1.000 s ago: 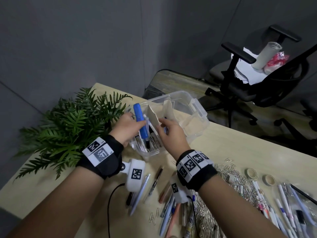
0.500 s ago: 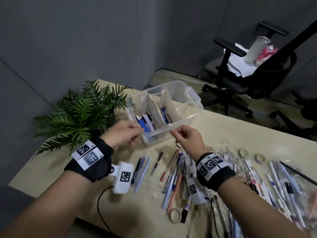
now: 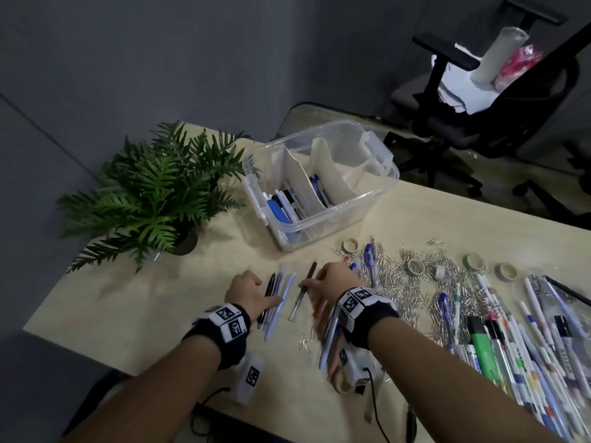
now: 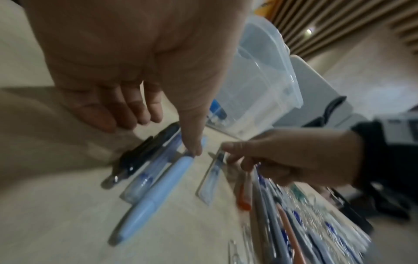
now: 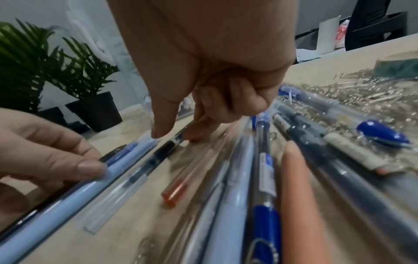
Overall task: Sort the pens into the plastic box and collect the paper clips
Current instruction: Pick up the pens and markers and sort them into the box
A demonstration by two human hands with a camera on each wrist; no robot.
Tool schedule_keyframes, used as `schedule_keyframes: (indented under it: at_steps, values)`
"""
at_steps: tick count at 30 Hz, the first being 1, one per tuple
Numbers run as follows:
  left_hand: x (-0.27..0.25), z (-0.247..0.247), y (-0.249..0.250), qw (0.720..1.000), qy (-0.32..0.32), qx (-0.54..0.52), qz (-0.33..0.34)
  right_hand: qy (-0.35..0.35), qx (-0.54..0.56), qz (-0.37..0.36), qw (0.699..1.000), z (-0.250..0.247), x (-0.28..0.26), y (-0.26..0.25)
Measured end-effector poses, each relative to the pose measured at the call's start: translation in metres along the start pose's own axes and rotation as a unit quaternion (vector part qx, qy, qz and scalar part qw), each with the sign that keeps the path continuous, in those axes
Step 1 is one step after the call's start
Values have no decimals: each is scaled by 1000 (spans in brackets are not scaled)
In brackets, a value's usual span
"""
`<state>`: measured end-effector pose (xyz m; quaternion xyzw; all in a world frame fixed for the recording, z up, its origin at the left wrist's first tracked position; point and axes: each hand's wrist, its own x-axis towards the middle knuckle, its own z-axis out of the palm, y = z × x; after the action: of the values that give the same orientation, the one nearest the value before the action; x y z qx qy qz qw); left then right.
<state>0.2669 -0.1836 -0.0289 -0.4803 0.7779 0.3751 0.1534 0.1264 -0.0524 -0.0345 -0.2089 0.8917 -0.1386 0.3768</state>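
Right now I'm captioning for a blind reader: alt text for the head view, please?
Two hands reach for pens lying on a pale wooden table: the left hand touches a light blue pen, the right hand pinches a clear black-ink pen. A clear plastic box stands behind.

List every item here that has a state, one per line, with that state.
plastic box: lid off, pens in two compartments.
light blue pen: flat on table, left hand thumb on it.
clear capped pen: on table, right hand pinching it.
paper clips: scattered, uncollected.
tape rolls: lying flat among clips.
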Motion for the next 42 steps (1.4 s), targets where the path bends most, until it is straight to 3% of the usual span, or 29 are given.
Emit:
schedule_keyframes:
  at_steps: [6, 15, 21, 25, 32, 37, 42]
  values:
    - [13, 13, 8, 997, 8, 56, 47, 8, -24, 40, 999, 5, 11, -12]
    - [28, 2, 29, 995, -45, 88, 27, -17, 23, 38, 999, -8, 22, -6]
    - [31, 0, 35, 993, -77, 87, 38, -4, 131, 20, 991, -26, 10, 9]
    - [23, -1, 37, 993, -78, 60, 64, 37, 205, 25, 978, -39, 1, 28]
    - [-5, 4, 59, 975, -116, -29, 189, 7, 304, -5, 952, -51, -33, 38]
    - [-25, -1, 89, 943, -165, -191, 217, 4, 313, -67, 948, -59, -52, 25]
    - [-39, -14, 113, 937, -141, -215, 235, 41, 376, -104, 920, -71, -61, 11]
